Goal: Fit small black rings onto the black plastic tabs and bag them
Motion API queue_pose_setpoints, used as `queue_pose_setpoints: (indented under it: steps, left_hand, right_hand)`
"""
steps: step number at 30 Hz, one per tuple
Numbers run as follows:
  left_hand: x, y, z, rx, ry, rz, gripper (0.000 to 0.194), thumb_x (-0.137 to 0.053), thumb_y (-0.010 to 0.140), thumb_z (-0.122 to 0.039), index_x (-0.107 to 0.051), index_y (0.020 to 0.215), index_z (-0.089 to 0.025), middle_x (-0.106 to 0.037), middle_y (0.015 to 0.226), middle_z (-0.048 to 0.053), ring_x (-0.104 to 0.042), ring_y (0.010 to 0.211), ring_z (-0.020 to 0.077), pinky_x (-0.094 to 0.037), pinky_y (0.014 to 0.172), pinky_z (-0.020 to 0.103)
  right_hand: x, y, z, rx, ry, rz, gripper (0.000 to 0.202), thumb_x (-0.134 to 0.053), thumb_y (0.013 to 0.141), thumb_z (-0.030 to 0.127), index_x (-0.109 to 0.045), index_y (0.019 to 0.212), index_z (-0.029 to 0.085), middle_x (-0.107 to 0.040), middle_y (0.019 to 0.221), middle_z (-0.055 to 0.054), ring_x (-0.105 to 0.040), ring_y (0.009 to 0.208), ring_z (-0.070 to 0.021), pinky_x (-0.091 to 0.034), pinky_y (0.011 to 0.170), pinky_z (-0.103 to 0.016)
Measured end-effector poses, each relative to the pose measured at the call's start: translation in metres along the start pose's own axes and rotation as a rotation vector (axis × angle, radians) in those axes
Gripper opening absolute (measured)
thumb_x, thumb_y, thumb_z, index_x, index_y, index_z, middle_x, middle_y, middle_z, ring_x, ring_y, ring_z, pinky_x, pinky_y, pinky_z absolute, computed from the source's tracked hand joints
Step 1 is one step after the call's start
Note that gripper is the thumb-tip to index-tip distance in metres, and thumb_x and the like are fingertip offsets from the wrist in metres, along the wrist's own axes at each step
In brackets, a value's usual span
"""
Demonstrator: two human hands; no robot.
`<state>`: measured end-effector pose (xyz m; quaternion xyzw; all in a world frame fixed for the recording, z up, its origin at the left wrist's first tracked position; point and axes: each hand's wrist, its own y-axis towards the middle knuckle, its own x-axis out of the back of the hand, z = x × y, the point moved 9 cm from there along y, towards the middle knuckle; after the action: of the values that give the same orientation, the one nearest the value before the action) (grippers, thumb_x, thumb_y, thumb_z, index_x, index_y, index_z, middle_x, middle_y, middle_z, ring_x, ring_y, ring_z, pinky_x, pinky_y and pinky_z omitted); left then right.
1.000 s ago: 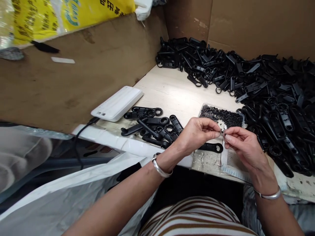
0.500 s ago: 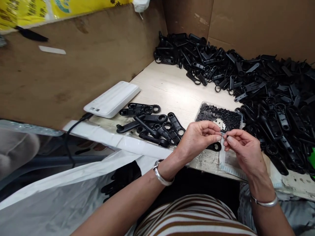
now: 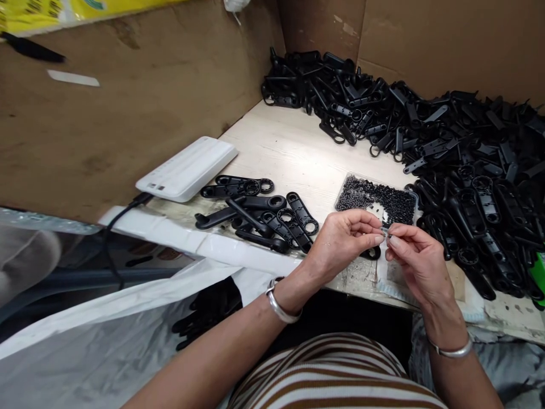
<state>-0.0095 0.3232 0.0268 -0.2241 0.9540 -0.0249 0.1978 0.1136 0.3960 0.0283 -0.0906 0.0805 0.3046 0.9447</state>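
a tiny dark piece (image 3: 385, 232), too small to make out well, is between the bare left hand (image 3: 340, 241) and bare right hand (image 3: 419, 258), both pinched thumb-to-finger on it, likely for fine control. they meet just in front of a shallow clear plastic box (image 3: 377, 212) of little black bits (image 3: 398, 205), seemingly placed within easy reach; black plastic ring-ended levers (image 3: 301, 211) lie near the left hand.

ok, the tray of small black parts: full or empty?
Partly full. Small black parts cover most of the visible tray, but a pale bare patch shows.
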Motion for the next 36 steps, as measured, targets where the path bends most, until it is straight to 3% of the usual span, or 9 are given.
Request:
queue_pose_setpoints:
  steps: [7,13,21,25,29,36]
  left_hand:
    - [-0.002,-0.001,0.001,-0.001,-0.030,0.002,0.027,-0.084,0.059,-0.020,-0.067,0.078,-0.012,-0.068,0.071,0.001,-0.063,0.066,0.0103,-0.053,0.063,0.020]
    - [-0.002,-0.001,0.001,0.003,-0.025,0.000,0.023,-0.081,0.059,-0.016,-0.067,0.075,-0.011,-0.067,0.068,0.000,-0.062,0.063,0.0089,-0.052,0.061,0.019]
    - [0.001,-0.004,-0.001,-0.047,0.091,-0.024,0.013,-0.074,0.065,-0.011,-0.068,0.076,-0.012,-0.067,0.068,0.000,-0.060,0.063,0.0082,-0.049,0.060,0.018]
    - [0.000,-0.004,-0.004,-0.096,0.184,-0.026,0.010,-0.071,0.067,-0.009,-0.069,0.076,-0.013,-0.066,0.068,-0.001,-0.059,0.065,0.0087,-0.047,0.060,0.018]
    - [0.001,-0.005,-0.005,-0.120,0.248,-0.049,0.009,-0.072,0.069,-0.009,-0.070,0.076,-0.013,-0.067,0.070,-0.001,-0.060,0.065,0.0091,-0.048,0.061,0.018]
    - [-0.003,-0.010,-0.013,-0.205,0.415,-0.037,0.009,-0.070,0.074,-0.006,-0.071,0.075,-0.014,-0.070,0.070,-0.001,-0.063,0.064,0.0100,-0.049,0.063,0.019]
  right_hand:
    - [-0.004,0.001,-0.003,0.032,0.009,0.023,0.016,-0.083,0.066,0.025,-0.073,0.078,0.020,-0.066,0.087,-0.001,-0.059,0.055,-0.0071,-0.052,0.054,-0.020]
    - [0.000,-0.001,0.002,0.169,-0.103,0.024,0.008,-0.079,0.074,0.022,-0.074,0.081,0.022,-0.065,0.090,0.000,-0.060,0.060,-0.0077,-0.054,0.059,-0.021]
    - [0.001,-0.002,0.006,0.204,-0.291,0.058,0.007,-0.075,0.079,0.024,-0.075,0.086,0.022,-0.068,0.096,-0.002,-0.065,0.063,-0.0098,-0.059,0.063,-0.023]
    - [0.002,-0.002,0.006,0.182,-0.299,0.040,0.009,-0.075,0.078,0.025,-0.073,0.085,0.021,-0.070,0.082,-0.001,-0.065,0.060,-0.0106,-0.057,0.060,-0.021]
    - [0.001,-0.006,0.012,0.198,-0.471,-0.005,0.009,-0.072,0.081,0.027,-0.072,0.084,0.019,-0.066,0.061,0.002,-0.062,0.052,-0.0098,-0.053,0.053,-0.018]
    - [-0.017,-0.022,0.039,0.505,-0.836,-0.004,0.010,-0.062,0.088,0.019,-0.072,0.088,0.018,-0.070,0.067,0.001,-0.064,0.053,-0.0098,-0.055,0.058,-0.019]
